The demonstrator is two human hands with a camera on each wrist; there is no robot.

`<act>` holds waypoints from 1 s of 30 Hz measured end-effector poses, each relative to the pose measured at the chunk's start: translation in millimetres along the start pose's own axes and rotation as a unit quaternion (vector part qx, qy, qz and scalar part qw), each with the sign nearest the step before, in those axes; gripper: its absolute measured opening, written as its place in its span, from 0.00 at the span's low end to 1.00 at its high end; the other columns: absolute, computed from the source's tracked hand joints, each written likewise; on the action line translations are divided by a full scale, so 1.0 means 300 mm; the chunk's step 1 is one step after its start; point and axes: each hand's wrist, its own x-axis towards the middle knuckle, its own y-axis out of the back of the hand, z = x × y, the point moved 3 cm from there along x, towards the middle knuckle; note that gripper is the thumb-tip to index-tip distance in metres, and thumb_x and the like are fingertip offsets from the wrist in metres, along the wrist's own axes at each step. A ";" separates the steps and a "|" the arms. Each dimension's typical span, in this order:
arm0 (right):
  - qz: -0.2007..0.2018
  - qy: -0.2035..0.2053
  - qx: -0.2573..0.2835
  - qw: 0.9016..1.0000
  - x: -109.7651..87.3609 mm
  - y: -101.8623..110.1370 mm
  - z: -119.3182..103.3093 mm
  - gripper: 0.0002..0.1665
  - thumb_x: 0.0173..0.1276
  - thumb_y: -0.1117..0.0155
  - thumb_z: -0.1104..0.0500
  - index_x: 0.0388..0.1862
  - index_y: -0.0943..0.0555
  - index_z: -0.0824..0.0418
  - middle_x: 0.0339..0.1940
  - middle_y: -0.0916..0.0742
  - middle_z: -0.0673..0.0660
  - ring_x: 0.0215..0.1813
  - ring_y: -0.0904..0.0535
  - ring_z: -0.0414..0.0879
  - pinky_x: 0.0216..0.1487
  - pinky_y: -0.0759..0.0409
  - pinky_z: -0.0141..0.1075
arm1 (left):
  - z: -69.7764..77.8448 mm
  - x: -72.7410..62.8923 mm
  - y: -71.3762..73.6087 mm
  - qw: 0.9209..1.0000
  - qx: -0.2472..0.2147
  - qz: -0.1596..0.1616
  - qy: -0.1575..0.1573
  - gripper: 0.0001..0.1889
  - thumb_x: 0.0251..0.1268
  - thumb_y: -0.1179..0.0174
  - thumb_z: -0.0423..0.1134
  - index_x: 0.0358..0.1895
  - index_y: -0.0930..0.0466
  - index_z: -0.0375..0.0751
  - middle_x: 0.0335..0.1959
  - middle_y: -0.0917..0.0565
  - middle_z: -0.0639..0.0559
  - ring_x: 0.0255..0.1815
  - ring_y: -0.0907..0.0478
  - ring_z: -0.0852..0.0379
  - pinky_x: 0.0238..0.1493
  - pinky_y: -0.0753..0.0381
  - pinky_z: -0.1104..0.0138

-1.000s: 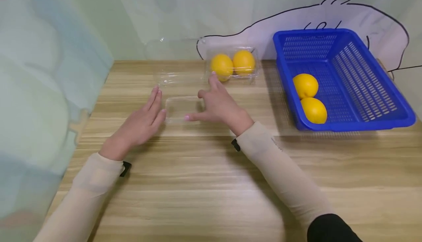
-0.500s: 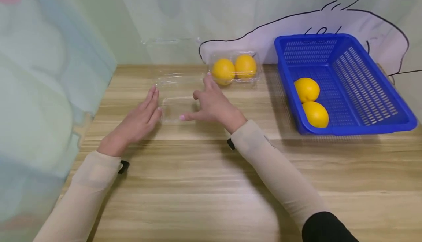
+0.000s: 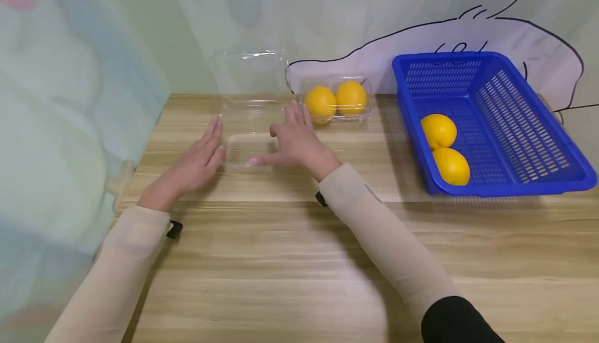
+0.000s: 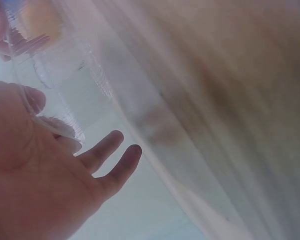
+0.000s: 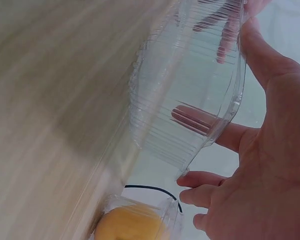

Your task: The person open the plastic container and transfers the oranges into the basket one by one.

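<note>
A clear plastic clamshell container lies on the table between the two hands, its lid raised at the back by the wall. My left hand rests against its left side, fingers mostly straight and pointing forward. Spread over its right side, my right hand holds it with the thumb at the front and the index finger bent. In the right wrist view, that index finger shows through the clear ribbed wall. No fruit shows inside this container.
To the right, a second clear container holds two oranges. A blue plastic basket with two more oranges stands farther right on the wooden table. A patterned curtain-like backdrop borders the back and left.
Both hands and the container have shifted slightly left and back across the table. The raised lid stands more upright by the wall. The oranges and basket keep their places.
</note>
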 end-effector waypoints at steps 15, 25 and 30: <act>0.014 -0.032 0.018 0.999 0.014 0.015 0.010 0.50 0.57 0.32 0.17 0.62 0.16 0.53 0.90 0.57 0.63 0.90 0.70 0.60 0.82 0.84 0.56 | 0.014 0.029 0.030 1.000 0.017 0.008 -0.005 0.35 0.88 0.69 0.44 0.86 0.69 0.32 0.88 0.71 0.39 0.88 0.63 0.34 0.85 0.56 0.41; 0.013 -0.026 -0.020 0.999 0.000 0.001 -0.015 0.53 0.69 0.43 0.20 0.80 0.28 0.52 0.89 0.59 0.68 0.87 0.77 0.66 0.82 0.81 0.61 | 0.023 0.031 0.041 0.999 0.023 0.027 0.025 0.35 0.87 0.70 0.45 0.86 0.65 0.31 0.89 0.67 0.40 0.86 0.59 0.29 0.84 0.55 0.38; 0.003 -0.023 -0.010 1.000 0.011 -0.026 -0.026 0.51 0.74 0.48 0.22 0.85 0.34 0.49 0.88 0.63 0.66 0.86 0.83 0.63 0.82 0.83 0.60 | 0.011 0.029 0.042 0.998 0.004 0.051 0.032 0.34 0.86 0.68 0.43 0.86 0.61 0.29 0.89 0.63 0.37 0.86 0.57 0.27 0.82 0.54 0.34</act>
